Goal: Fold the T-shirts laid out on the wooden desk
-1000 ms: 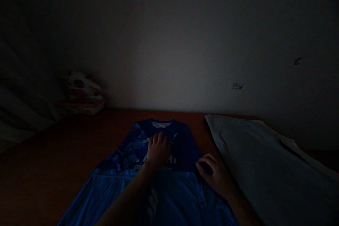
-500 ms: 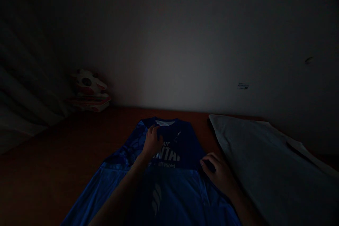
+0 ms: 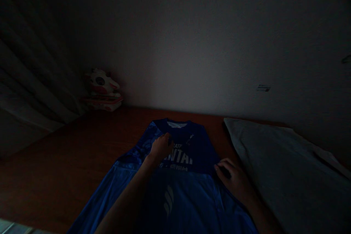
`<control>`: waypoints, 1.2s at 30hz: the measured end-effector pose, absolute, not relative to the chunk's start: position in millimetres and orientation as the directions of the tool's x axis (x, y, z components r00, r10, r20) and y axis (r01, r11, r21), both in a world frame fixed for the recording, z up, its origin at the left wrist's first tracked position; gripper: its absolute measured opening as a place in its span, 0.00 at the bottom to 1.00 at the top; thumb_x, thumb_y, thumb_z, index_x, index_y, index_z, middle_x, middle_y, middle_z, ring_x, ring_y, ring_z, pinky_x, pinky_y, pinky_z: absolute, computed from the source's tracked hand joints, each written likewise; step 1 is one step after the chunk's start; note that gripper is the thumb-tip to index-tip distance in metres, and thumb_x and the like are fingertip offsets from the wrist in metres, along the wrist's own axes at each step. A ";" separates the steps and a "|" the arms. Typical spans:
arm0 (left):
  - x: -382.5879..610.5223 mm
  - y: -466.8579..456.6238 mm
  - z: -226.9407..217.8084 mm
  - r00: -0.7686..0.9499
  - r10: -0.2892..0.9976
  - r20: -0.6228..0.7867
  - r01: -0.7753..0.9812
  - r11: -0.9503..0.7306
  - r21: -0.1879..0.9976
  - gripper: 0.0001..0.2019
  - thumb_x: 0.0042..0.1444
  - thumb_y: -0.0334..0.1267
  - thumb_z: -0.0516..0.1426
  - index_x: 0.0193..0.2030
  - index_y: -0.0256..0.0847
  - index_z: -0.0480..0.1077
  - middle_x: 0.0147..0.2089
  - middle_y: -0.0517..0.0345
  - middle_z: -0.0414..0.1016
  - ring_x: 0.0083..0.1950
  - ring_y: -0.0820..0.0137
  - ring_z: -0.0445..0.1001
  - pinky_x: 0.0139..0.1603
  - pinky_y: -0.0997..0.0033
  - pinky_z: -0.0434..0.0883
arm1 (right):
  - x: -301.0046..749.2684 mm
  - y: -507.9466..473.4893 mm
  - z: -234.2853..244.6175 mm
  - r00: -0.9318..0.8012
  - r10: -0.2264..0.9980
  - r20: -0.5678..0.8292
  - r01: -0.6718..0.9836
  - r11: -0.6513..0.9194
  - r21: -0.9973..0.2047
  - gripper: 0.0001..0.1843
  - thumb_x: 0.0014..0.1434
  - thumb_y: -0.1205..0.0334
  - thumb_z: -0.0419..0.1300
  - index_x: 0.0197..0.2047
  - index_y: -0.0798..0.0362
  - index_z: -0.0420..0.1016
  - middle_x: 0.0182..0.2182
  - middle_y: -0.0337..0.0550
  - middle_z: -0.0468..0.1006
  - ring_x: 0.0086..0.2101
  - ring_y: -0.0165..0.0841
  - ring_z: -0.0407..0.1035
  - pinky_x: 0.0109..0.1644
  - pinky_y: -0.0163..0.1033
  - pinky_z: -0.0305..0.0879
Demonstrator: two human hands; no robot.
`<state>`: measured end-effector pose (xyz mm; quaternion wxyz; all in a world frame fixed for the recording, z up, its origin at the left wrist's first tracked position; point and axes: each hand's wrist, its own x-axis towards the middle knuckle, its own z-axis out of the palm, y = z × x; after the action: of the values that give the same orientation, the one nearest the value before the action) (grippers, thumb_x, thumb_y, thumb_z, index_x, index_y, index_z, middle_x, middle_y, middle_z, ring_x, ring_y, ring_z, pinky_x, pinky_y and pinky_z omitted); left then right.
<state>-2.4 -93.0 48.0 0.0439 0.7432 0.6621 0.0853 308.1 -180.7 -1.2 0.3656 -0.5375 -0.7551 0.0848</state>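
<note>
A blue shirt (image 3: 186, 190) with white lettering and a white leaf-like mark lies face up, its collar toward the wall. My left hand (image 3: 161, 148) is over the upper chest beside the lettering, fingers bent and thumb apart, with no cloth seen between them. At the shirt's right edge, below the shoulder, my right hand (image 3: 233, 177) has thumb and fingertips brought together on the fabric. Dim light hides how much cloth is in that pinch.
The shirt lies on a reddish-brown wooden surface (image 3: 82, 157). To the right is a grey cloth (image 3: 276, 161). A white and pink animal-shaped object (image 3: 102, 87) stands at the back left near a curtain (image 3: 33, 80). A wall (image 3: 192, 55) with a small label (image 3: 263, 87) rises behind.
The view has turned slightly left. My left hand has shifted a little down from the collar and to the right, its fingers more bent. My right hand stays at the shirt's edge.
</note>
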 end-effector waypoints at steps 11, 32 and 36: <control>-8.1 -90.3 25.5 -0.025 0.994 0.107 0.998 0.019 0.054 0.30 0.69 0.46 0.45 0.71 0.28 0.59 0.78 0.33 0.47 0.76 0.42 0.50 0.70 0.39 0.56 | 292.2 -157.9 10.5 -0.172 0.899 0.402 0.803 0.364 -0.472 0.18 0.69 0.49 0.51 0.52 0.49 0.75 0.50 0.50 0.80 0.50 0.41 0.76 0.57 0.48 0.70; 1.1 -42.4 -4.5 -0.101 0.961 0.257 0.922 -0.007 0.388 0.29 0.67 0.50 0.47 0.66 0.32 0.66 0.74 0.33 0.58 0.76 0.43 0.52 0.73 0.31 0.43 | 275.2 -116.3 -8.4 -0.250 0.958 0.138 0.926 0.278 -0.256 0.40 0.67 0.32 0.44 0.72 0.48 0.60 0.73 0.51 0.55 0.72 0.46 0.47 0.74 0.61 0.40; -4.8 -34.4 -0.5 -0.210 0.881 0.424 0.776 -0.114 0.620 0.17 0.67 0.43 0.48 0.54 0.41 0.73 0.63 0.42 0.72 0.67 0.52 0.67 0.69 0.39 0.58 | 277.0 -113.1 -10.3 -0.239 0.929 0.284 0.901 0.321 -0.292 0.37 0.68 0.36 0.47 0.69 0.52 0.65 0.69 0.55 0.63 0.69 0.47 0.54 0.71 0.60 0.50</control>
<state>-4.8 -34.4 -0.5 0.0644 0.6254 0.6624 0.4074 277.0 -113.1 -10.3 0.2056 -0.5817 -0.7863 0.0337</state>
